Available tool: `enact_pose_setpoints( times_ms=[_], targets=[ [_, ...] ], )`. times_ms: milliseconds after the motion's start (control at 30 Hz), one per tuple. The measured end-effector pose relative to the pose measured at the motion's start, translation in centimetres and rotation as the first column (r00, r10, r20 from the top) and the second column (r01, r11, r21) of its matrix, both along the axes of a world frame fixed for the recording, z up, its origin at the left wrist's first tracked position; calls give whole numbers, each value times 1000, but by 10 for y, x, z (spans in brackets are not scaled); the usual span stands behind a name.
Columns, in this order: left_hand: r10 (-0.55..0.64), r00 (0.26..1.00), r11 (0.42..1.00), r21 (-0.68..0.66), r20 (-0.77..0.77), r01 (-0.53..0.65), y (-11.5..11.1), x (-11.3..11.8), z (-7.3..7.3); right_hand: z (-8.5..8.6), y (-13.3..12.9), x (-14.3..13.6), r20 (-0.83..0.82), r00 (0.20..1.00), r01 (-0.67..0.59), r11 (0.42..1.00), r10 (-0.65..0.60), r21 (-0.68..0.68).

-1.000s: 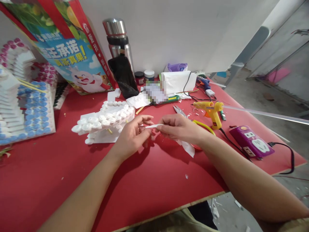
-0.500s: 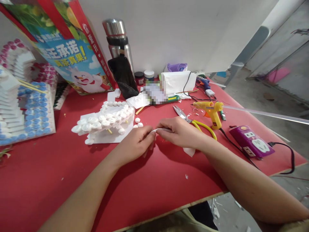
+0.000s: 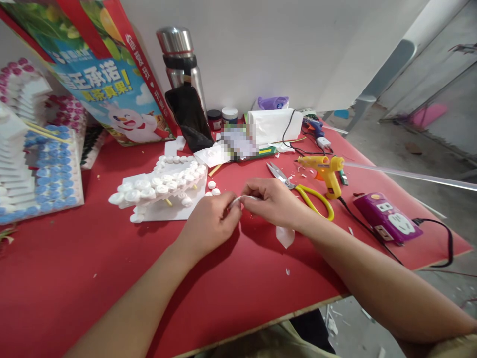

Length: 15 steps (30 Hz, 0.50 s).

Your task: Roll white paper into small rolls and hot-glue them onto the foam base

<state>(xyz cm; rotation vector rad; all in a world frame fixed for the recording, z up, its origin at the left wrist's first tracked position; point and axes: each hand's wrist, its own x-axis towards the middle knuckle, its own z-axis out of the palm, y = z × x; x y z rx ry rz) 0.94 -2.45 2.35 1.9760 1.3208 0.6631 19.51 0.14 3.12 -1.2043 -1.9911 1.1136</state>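
A thin white paper-like strip (image 3: pixel 245 197) runs between my two hands over the front middle of the table. My left hand (image 3: pixel 213 220) is closed, pinching one end between thumb and fingers. Close beside it, my right hand (image 3: pixel 271 201) is closed on the same strip. Under my right wrist shows a white pointed piece (image 3: pixel 285 237); whether it joins the strip is hidden. Small white rolled rosettes (image 3: pixel 212 185) lie just beyond my left hand. Left of them stands a white model (image 3: pixel 164 186) edged with rows of such rosettes on a white board.
Yellow-handled scissors (image 3: pixel 316 201), a yellow glue gun (image 3: pixel 324 171) and a purple power socket (image 3: pixel 387 219) lie to the right. A steel flask (image 3: pixel 182 59), black phone (image 3: pixel 189 118) and printed bag (image 3: pixel 108 79) stand behind. Blue-and-white rosette work (image 3: pixel 55 174) sits at far left.
The fingers of my left hand have curled in further around the strip's end. The white piece under my right wrist has shifted left and shows more. My right hand has barely moved.
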Motion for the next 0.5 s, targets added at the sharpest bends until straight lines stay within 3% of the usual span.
enact_pose_setpoints(
  times_ms=[33,100,167,233,333,500],
  targets=[
    [23,985,980,-201,168,11,2,-1,1,1,0,1,7,1000,5,999,-5,42],
    [130,891,816,-558,435,154,6,-3,2,2,-2,3,32,999,2,991,-6,136],
    [247,794,617,-722,556,314,10,-5,2,2,-3,5,69,997,-30,978,16,207],
    [322,738,516,-763,594,389,13,-5,2,1,-4,5,114,993,-66,966,38,250],
    [355,710,508,-763,608,399,13,-4,3,0,-3,5,157,986,-99,953,55,286],
    [288,732,632,-697,618,339,9,-5,3,3,-2,6,88,995,-62,975,44,214]
  ],
)
